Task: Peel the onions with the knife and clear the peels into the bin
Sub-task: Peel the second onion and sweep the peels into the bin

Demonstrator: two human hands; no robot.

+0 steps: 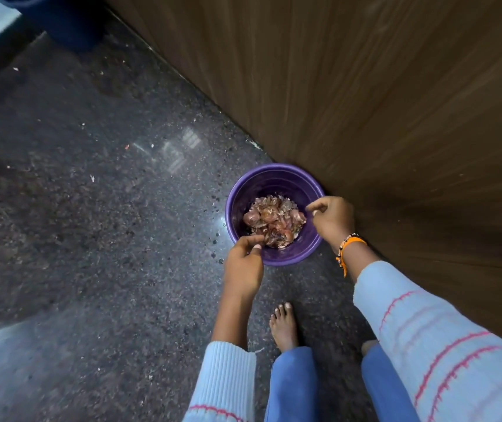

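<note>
From my remote seat I look straight down on a purple bin [275,181] standing on the dark speckled floor [97,208], close against a brown wood-grain panel [395,102]. The onion peels [274,220] lie heaped in the bottom of the bin, papery and reddish-brown, well below both hands. My left hand [243,263] sits over the near-left rim, its fingers bent inward with the thumb close to them over the edge of the heap; I cannot tell whether it pinches a peel or holds nothing. My right hand [332,217] hangs over the right rim, fingers loosely curled and holding nothing that I can see, apart from the peels beneath. An orange wristband [350,243] with beads circles the right wrist, and both arms wear pale blue sleeves [426,330] with pink stripes. 1 bare foot [284,327] stands on the floor just behind the bin, between the arms, above blue trouser legs [292,385]. A few pale flecks lie scattered on the floor. I can read no writing or labels anywhere.
</note>
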